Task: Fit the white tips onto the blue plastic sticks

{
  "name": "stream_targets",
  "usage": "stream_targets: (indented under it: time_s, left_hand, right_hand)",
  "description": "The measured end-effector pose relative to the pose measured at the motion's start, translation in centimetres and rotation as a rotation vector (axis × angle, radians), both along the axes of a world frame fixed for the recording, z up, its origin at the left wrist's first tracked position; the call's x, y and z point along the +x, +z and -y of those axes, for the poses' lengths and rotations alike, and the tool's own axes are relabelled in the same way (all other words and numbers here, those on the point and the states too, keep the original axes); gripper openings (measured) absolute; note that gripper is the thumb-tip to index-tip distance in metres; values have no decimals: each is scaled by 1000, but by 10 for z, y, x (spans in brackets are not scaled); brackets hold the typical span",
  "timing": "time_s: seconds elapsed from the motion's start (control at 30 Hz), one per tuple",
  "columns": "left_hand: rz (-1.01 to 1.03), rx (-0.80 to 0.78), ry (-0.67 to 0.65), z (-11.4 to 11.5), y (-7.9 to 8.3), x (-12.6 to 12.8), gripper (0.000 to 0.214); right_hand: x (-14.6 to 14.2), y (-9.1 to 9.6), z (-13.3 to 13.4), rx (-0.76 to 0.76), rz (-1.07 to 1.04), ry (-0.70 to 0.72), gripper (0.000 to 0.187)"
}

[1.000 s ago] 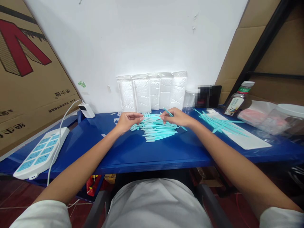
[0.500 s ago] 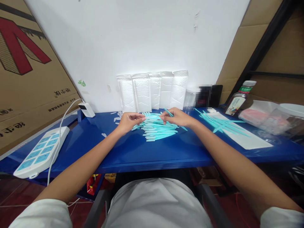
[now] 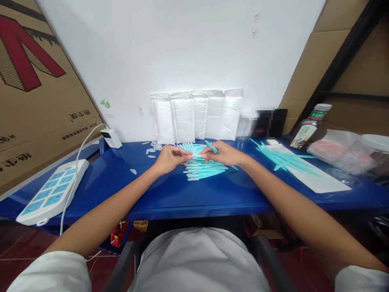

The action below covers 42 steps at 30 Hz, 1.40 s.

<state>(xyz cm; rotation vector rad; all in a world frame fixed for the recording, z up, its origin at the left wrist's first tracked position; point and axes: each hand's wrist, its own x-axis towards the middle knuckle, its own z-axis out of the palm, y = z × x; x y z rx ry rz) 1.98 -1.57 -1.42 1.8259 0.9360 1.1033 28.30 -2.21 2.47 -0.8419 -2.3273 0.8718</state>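
Note:
Over a heap of thin turquoise sticks (image 3: pixel 206 171), my two hands meet almost fingertip to fingertip. The sticks' left ends look pale, as if covered by clear sleeves. My left hand (image 3: pixel 173 159) is closed in a pinch on what looks like a small clear cap, mostly hidden by the fingers. Thumb and fingers of my right hand (image 3: pixel 225 154) grip a turquoise stick (image 3: pixel 212 147), whose upper end points up and left past the knuckles. Small clear caps (image 3: pixel 156 147) lie scattered beyond my left hand, with a single cap (image 3: pixel 133 171) nearer.
White padded mailers (image 3: pixel 184 117) lean on the wall behind. More turquoise sticks lie on a white sheet (image 3: pixel 325 180) at right, near a bottle (image 3: pixel 306 127) and a clear jar (image 3: pixel 244 127). A power strip (image 3: pixel 54 192) sits on the blue table (image 3: pixel 194 198) at left.
My hands have come closer together, the left moving right and the right moving slightly left, until their fingertips nearly touch. Both keep their pinch.

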Motion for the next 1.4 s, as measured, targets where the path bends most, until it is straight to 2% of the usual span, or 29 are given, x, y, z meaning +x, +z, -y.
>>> stream_targets:
  time_s: [0.2,0.3,0.47,0.6,0.73,0.83,0.93,1.03,1.13,1.27,1.4]
  left_hand:
    - [11,-2,80,-2,4,2,46]
    - [35,13,129,-6,4,-1,47]
    - [-74,115,181,-12,1,-4,50]
    - [-272,213,125,-10,-2,-1,43]
    - [-251,230,115,-9,-2,-1,42]
    - [-157,197,145,-13,-1,-5,42]
    - [-125,172,162,-17,-2,-9,42]
    - [-168,187,191,-21,-6,-10,41]
    - [-237,223,205,-24,-12,-8,41]
    - [-294,261,186,-26,-16,-6,41]
    - [-319,246,200,-26,-17,-7,41]
  right_hand:
    - [5,0,-3,-76,9,-139,37]
    - [11,-1,-8,-60,2,-190,32]
    - [10,-3,-10,-36,31,-170,33]
    - [4,-1,-6,18,24,-102,41]
    - [8,-2,-7,19,60,-117,56]
    - [17,-6,-15,-9,59,-191,63]
    - [29,-7,-27,43,26,-371,64]
    - [41,-4,-37,113,-77,-600,63]
    - [49,-1,-43,135,-293,-739,55]
    - [53,-4,-52,109,-600,-800,41]
    - [59,-12,-64,118,-750,-787,31]
